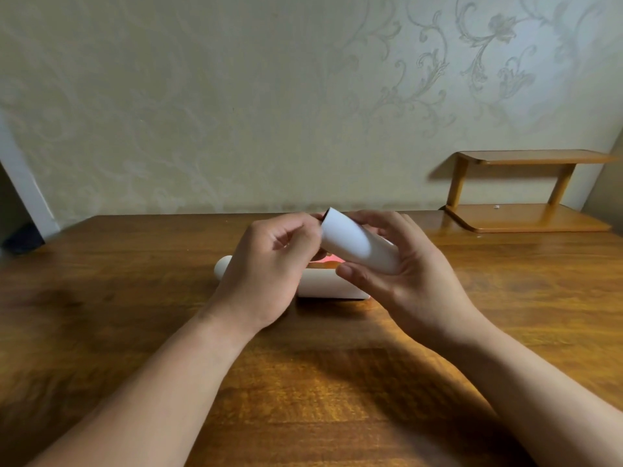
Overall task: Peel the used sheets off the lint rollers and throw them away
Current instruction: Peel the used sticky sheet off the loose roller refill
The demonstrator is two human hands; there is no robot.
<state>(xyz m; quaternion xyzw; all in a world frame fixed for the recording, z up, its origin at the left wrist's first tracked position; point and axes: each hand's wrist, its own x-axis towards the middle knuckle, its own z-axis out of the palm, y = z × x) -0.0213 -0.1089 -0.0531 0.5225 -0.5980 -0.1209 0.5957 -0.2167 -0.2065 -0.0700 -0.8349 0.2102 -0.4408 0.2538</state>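
Observation:
My right hand (401,274) holds a white lint roll (354,246) above the table, tilted with its open end up and to the left. My left hand (269,264) pinches at that upper left end of the roll with thumb and fingers. Behind and below my hands a second white lint roller (332,284) lies on the wooden table (135,298); its rounded handle end (223,264) sticks out left of my left hand. Something pink-orange (325,262) shows between the hands, mostly hidden.
A small two-tier wooden shelf (526,193) stands at the table's back right against the patterned wall. A dark object (23,242) sits at the far left beyond the table edge.

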